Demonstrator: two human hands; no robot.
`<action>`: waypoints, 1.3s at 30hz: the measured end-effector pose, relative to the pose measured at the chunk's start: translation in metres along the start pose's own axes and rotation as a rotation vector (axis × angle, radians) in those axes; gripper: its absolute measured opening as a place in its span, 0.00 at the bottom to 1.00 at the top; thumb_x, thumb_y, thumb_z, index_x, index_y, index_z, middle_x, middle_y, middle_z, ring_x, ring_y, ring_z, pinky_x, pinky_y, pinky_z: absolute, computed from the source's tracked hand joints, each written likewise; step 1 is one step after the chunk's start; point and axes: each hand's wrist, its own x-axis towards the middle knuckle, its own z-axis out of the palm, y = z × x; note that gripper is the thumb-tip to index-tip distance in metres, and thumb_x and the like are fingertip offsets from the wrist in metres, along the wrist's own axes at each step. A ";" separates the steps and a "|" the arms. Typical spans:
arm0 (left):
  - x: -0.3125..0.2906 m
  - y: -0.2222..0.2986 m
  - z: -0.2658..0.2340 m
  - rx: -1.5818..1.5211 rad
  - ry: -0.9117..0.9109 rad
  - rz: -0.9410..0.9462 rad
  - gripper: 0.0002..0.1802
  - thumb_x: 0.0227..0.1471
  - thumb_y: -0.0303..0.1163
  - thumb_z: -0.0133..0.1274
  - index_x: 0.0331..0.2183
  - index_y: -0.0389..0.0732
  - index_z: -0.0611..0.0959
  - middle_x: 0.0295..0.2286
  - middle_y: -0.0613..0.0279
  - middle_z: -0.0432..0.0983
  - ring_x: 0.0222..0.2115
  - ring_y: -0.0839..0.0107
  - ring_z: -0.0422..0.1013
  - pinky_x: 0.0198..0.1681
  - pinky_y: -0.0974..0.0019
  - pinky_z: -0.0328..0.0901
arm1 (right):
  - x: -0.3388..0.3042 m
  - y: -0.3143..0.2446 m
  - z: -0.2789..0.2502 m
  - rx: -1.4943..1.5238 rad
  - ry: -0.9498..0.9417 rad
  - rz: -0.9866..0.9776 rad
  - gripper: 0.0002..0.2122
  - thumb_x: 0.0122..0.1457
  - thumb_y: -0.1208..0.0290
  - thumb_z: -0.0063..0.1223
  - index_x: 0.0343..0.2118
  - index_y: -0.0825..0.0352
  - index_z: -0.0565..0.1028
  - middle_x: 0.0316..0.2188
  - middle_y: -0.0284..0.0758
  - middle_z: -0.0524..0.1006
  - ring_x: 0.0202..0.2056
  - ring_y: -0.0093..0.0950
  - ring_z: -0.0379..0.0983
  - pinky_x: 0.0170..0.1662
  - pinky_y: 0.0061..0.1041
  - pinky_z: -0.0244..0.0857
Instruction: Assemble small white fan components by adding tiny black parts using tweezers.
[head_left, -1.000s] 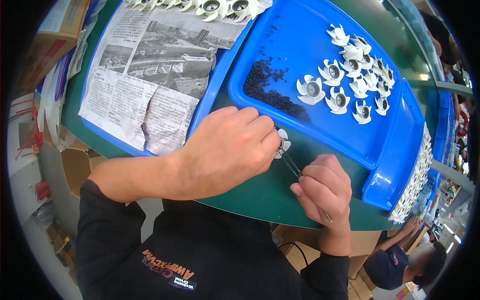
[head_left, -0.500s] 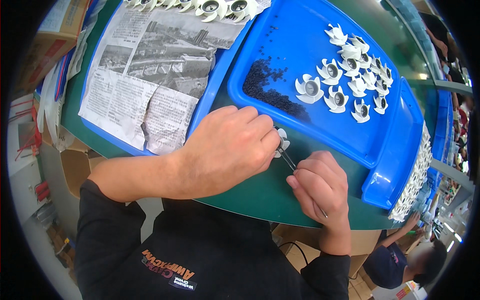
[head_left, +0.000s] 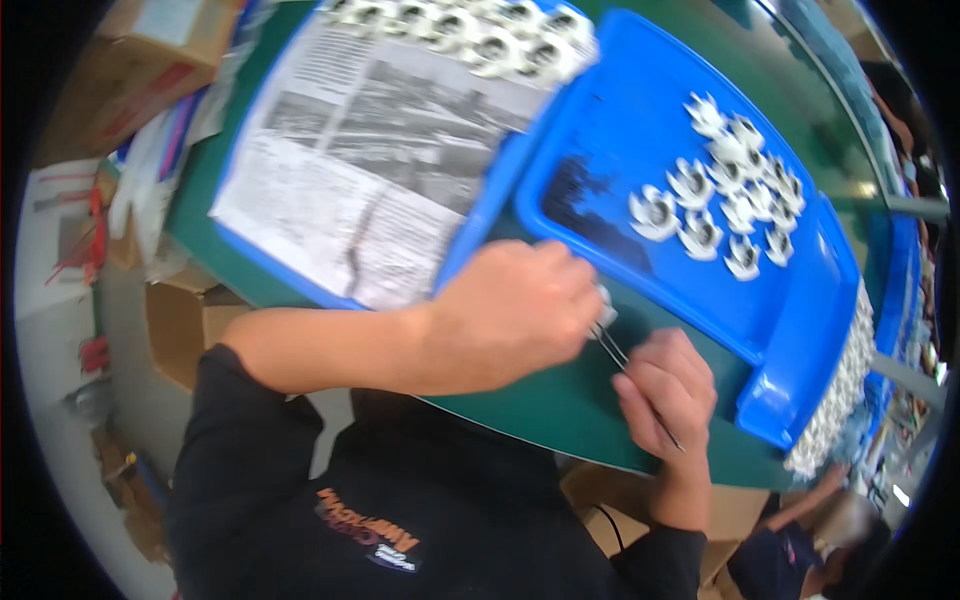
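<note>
I am noting a black shirt [head_left: 450, 500] nearest the lens, its lower part running out of view and its chest print smearing with motion blur. The right hand [head_left: 672, 390] is clenching a pair of slim metal tweezers [head_left: 612, 347], whose middle is disappearing inside the fist. The left hand [head_left: 520, 315] is curling palm-down and grasping a white bladed wheel [head_left: 606, 306]; only a sliver is showing past the knuckles, at the tweezers' tips, and the fingertips are staying out of sight. Whether the tips are touching it I cannot tell. The wheel is sitting above the green table [head_left: 520, 410], just outside the near edge of a blue tray [head_left: 640, 130]. In that tray, tiny black parts [head_left: 575, 205] are blurring into one dark patch, and loose fan wheels [head_left: 743, 256] are crowding and overlapping on the right. On the left, newspaper [head_left: 310, 190] is lining another tray; a row of finished-looking rotors [head_left: 490, 48] is being cut off above. Farther right, a co-worker [head_left: 770, 565] is appearing only partly, at the dark rim.
</note>
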 end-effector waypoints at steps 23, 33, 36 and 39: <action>-0.057 -0.181 -0.124 0.520 0.421 -0.832 0.20 0.55 0.44 0.65 0.41 0.38 0.91 0.40 0.52 0.79 0.46 0.53 0.77 0.49 0.51 0.73 | -0.028 0.017 -0.018 0.002 0.404 0.050 0.08 0.62 0.73 0.67 0.39 0.71 0.80 0.31 0.41 0.77 0.29 0.32 0.70 0.32 0.28 0.62; -0.015 -0.127 -0.115 0.474 0.460 -0.450 0.19 0.57 0.31 0.65 0.48 0.33 0.85 0.41 0.48 0.79 0.43 0.51 0.78 0.45 0.54 0.71 | -0.018 0.010 -0.021 -0.046 0.458 0.315 0.06 0.55 0.84 0.68 0.33 0.70 0.80 0.27 0.40 0.82 0.26 0.33 0.76 0.32 0.29 0.68; 0.038 -0.074 -0.082 0.183 0.250 -0.143 0.19 0.54 0.32 0.68 0.47 0.35 0.86 0.42 0.50 0.80 0.42 0.51 0.77 0.45 0.55 0.72 | -0.013 0.011 -0.024 -0.145 0.438 0.348 0.06 0.56 0.85 0.67 0.32 0.70 0.79 0.27 0.38 0.82 0.25 0.30 0.74 0.29 0.27 0.66; 0.082 -0.043 -0.041 0.066 0.093 0.046 0.18 0.51 0.34 0.70 0.42 0.36 0.86 0.39 0.53 0.79 0.42 0.54 0.77 0.45 0.55 0.73 | -0.010 0.016 -0.027 -0.145 0.376 0.336 0.06 0.56 0.84 0.68 0.31 0.69 0.79 0.26 0.37 0.81 0.24 0.29 0.74 0.29 0.26 0.65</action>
